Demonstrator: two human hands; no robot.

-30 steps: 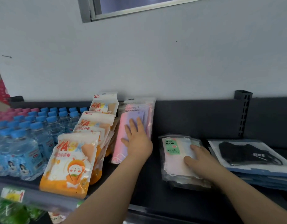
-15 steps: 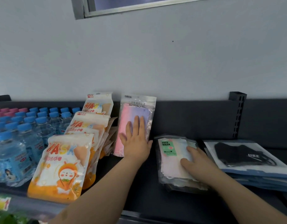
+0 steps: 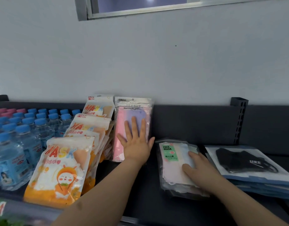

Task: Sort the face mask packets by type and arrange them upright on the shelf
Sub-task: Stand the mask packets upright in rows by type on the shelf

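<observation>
While the left hand [image 3: 137,144] lies flat against the pink-and-purple packet [image 3: 132,111], fingers straight and spread and gripping nothing, that packet stands upright at the back of the shelf [image 3: 140,201]. It sits against the dark back panel [image 3: 189,121], just beside the row of orange packets [image 3: 62,167]. The open palm appears to serve as a prop, since so thin a pouch would likely slump forward.

The right hand [image 3: 200,173] rests on the flat pastel stack [image 3: 171,163] (label reads FACE MASK), fingers extended. Whether any fingertip hooks an edge cannot be made out. Its position suggests readiness to take the next packet.

The black mask packets [image 3: 248,162] lie flat in a pile at far right, not yet stood up.

The shelf surface is dark and matte, with a slotted post [image 3: 238,121] at the rear. Water bottles [image 3: 18,144] crowd the left end. Behind is a pale wall [image 3: 156,62] with a window frame [image 3: 81,8] above.
</observation>
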